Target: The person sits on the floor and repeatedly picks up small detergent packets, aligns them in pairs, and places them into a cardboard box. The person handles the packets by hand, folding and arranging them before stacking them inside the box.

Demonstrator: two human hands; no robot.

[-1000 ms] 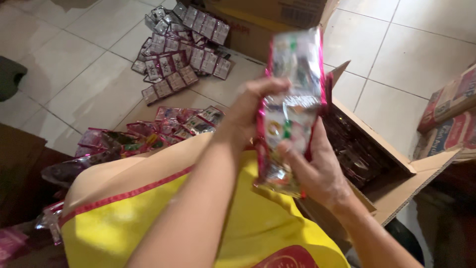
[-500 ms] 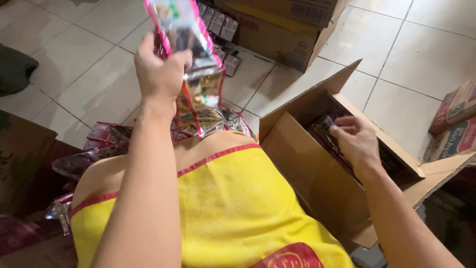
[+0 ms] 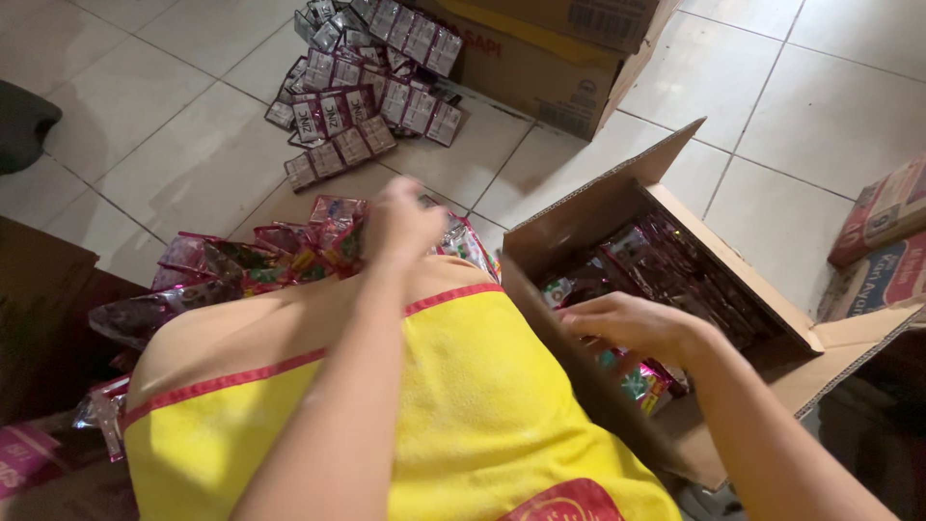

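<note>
Flanking hands (image 3: 627, 323): open carton (image 3: 617, 207), sachet pile (image 3: 260, 260).

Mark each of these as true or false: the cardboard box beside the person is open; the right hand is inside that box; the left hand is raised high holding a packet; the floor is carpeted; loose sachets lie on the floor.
1. The cardboard box is open. True.
2. The right hand reaches into that box. True, among the shiny packets.
3. The left hand is raised high holding a packet. False: it is down at the pile of pink packets; its grip is hidden.
4. The floor is carpeted. False: pale tiled floor.
5. Loose sachets lie on the floor. True.
</note>
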